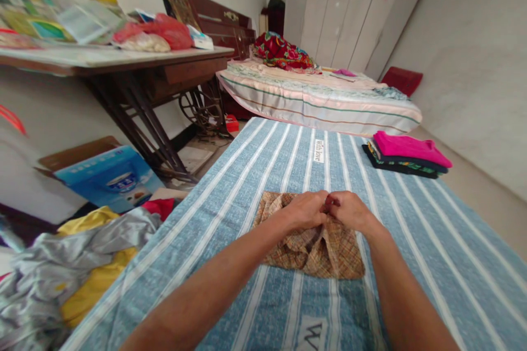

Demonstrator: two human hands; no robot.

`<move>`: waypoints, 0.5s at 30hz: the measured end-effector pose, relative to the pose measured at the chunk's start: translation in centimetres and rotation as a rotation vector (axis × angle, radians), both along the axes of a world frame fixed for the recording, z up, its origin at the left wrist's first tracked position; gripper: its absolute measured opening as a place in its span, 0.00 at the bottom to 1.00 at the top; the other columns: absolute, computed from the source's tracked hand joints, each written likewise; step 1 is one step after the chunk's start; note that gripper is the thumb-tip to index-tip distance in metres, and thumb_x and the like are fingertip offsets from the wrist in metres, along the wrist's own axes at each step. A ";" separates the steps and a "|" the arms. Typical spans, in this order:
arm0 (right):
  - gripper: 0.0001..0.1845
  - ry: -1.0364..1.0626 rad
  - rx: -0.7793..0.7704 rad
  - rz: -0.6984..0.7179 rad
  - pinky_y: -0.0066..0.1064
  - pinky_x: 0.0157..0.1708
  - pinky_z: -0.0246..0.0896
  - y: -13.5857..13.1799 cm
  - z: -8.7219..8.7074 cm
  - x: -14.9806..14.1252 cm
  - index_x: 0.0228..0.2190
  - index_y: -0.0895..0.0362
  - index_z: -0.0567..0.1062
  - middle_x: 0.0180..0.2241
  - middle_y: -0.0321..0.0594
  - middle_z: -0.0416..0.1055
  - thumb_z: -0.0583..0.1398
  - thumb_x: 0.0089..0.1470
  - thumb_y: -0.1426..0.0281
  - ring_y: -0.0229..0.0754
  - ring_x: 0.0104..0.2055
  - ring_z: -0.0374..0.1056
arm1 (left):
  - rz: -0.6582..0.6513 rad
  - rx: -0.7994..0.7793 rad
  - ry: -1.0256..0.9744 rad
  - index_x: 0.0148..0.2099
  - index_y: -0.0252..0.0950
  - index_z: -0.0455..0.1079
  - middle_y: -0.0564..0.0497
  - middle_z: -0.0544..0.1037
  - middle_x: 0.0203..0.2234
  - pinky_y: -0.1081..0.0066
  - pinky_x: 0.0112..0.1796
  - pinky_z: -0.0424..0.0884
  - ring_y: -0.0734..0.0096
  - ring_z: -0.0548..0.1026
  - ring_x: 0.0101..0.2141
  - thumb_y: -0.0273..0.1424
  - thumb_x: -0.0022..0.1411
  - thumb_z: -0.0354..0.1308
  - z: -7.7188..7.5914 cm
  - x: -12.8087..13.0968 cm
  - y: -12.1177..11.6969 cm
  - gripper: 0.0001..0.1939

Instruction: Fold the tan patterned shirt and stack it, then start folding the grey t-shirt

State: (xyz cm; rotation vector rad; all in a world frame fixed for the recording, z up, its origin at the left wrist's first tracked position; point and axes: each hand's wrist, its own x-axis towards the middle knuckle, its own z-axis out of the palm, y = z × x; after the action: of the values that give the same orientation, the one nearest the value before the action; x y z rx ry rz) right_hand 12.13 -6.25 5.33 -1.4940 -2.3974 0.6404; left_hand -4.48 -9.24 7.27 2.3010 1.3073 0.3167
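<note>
A brown plaid garment lies partly folded on a blue-and-white striped cloth, with creases running down its middle. My left hand is closed on the garment's far edge. Close beside it, fingertips nearly meeting, my right hand pinches the same edge, and the fabric bunches up under both hands. What kind of garment it is cannot be made out. The fingertips are partly hidden by the hands themselves.
A folded stack topped by a pink garment sits at the far right. Loose grey clothes heap up at the left, near a blue box. A sewing machine table stands beyond them, and a bed is at the back.
</note>
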 end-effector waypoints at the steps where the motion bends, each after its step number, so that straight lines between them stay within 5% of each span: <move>1: 0.09 0.004 0.003 -0.012 0.26 0.27 0.53 -0.1 0.3 -0.1 0.24 0.56 0.74 0.23 0.36 0.72 0.54 0.44 0.75 0.38 0.27 0.67 | -0.003 0.007 -0.072 0.48 0.36 0.65 0.50 0.78 0.33 0.71 0.33 0.68 0.64 0.76 0.35 0.31 0.53 0.55 0.3 -0.6 0.0 0.18; 7: 0.08 0.229 -0.113 -0.038 0.25 0.22 0.53 -0.8 1.1 -1.2 0.25 0.56 0.73 0.18 0.32 0.67 0.54 0.46 0.71 0.36 0.20 0.63 | 0.208 0.086 -0.303 0.48 0.35 0.69 0.53 0.78 0.28 0.74 0.34 0.68 0.72 0.75 0.30 0.29 0.55 0.53 0.7 -6.5 -0.1 0.17; 11: 0.07 0.394 -0.181 0.006 0.25 0.22 0.55 -0.6 0.9 -2.8 0.26 0.57 0.73 0.19 0.31 0.67 0.55 0.46 0.70 0.36 0.21 0.63 | 0.440 0.140 -0.324 0.42 0.35 0.73 0.52 0.79 0.29 0.74 0.35 0.70 0.70 0.76 0.32 0.30 0.54 0.53 -0.9 -10.1 -0.7 0.14; 15: 0.05 0.394 -0.063 0.071 0.26 0.28 0.57 0.2 0.9 -5.3 0.28 0.57 0.74 0.23 0.33 0.70 0.57 0.46 0.72 0.37 0.27 0.66 | 0.485 0.126 -0.339 0.38 0.36 0.74 0.52 0.80 0.31 0.73 0.35 0.70 0.70 0.76 0.33 0.31 0.54 0.53 -2.5 -10.9 -1.3 0.12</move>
State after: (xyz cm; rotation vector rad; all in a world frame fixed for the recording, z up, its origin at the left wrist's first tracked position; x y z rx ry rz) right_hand 6.85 -6.03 6.26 -1.1764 -2.1485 0.9364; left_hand -15.37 -10.54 4.74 1.8822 1.6792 0.9278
